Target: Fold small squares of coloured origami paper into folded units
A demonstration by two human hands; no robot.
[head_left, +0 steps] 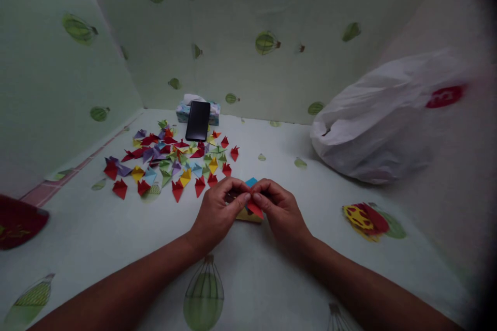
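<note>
A small folded piece of red paper (255, 209) is pinched between my two hands near the middle of the view. My left hand (222, 201) grips its left side between thumb and fingers. From the other side, my right hand (280, 207) holds it the same way, thumb tip close to the left thumb. Just behind and below lies a yellowish block or stack (249, 216), partly hidden by the hands. A bit of blue paper (251, 182) shows above the fingertips. Many folded paper pieces (177, 190) in red, yellow, green, purple and blue are spread to the left.
A black phone (198, 121) leans on a tissue box (214, 114) at the back. On the right sit a white plastic bag (365, 124) and yellow and red cut-out pieces (365, 220). A dark red object (21, 222) stands at the left edge. Balloon-patterned walls surround the surface.
</note>
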